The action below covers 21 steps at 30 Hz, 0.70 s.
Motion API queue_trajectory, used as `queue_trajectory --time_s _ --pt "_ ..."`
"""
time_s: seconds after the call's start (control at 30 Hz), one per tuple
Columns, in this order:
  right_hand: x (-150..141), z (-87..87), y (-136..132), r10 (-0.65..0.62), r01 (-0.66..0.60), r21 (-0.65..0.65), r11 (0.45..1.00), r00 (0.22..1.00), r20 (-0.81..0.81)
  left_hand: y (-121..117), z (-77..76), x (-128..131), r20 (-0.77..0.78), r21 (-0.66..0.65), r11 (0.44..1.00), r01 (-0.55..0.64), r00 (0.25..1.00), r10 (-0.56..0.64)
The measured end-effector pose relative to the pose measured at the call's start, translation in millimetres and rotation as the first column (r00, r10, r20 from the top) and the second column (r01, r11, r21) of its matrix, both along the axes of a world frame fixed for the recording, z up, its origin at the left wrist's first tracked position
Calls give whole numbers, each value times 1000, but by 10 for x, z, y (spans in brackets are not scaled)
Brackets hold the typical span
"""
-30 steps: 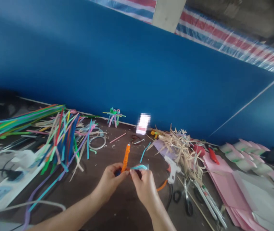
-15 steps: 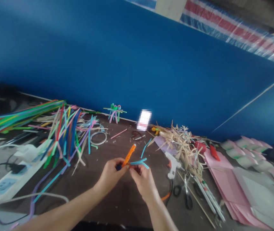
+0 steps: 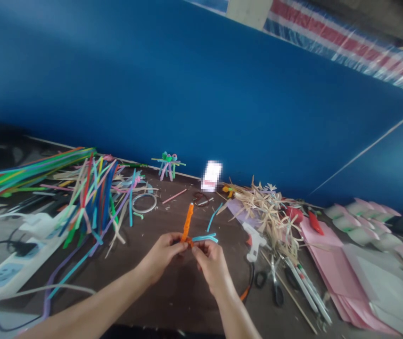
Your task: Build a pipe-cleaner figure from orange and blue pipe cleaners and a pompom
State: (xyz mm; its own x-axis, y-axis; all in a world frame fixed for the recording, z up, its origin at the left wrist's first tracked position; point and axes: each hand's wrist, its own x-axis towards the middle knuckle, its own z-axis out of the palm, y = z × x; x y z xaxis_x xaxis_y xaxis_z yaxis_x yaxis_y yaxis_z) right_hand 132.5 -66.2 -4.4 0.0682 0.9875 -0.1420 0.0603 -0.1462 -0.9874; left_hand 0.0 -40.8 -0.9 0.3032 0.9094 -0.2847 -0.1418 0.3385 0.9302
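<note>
My left hand [image 3: 168,254] is closed on a thin rod wound with orange pipe cleaner [image 3: 188,221]. The rod stands nearly upright, and a small pale tip shows at its top. Close beside it, my right hand [image 3: 211,263] pinches at the lower orange end, with thumb and forefinger together. Just beyond the right fingers are short light blue pipe cleaner pieces [image 3: 204,238]; they seem to lie on the dark table. Another blue piece [image 3: 214,216] rests farther back. What sits inside the left palm is hidden.
To the left lie bundled coloured pipe cleaners [image 3: 95,188], a power strip [image 3: 6,273] and a tape ring [image 3: 144,203]. Rightward are a glue gun [image 3: 256,242], scissors [image 3: 275,282], straw-coloured strips [image 3: 265,207] and pink sheets [image 3: 335,268]. A pipe cleaner figure [image 3: 168,165] stands by the blue wall.
The orange-wound rod has shifted slightly left and become more upright. My right fingers have moved onto its lower orange end. The blue pieces have stayed about where they were.
</note>
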Motion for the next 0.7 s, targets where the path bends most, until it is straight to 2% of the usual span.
queue_trajectory --time_s 0.2,0.3,0.53,0.7 --pt "11 -57 19 -18 17 53 998 999 31 -16 -11 7 66 -41 999 -29 997 32" --pt "2 -90 27 -32 27 80 996 998 62 -21 -48 17 60 -6 999 -33 998 33" --pt "-26 -150 41 -69 61 77 995 993 97 -42 -67 11 -87 121 992 -26 996 36" --pt "-60 -118 36 -101 85 124 989 986 130 -51 -98 23 -58 152 988 -34 997 44"
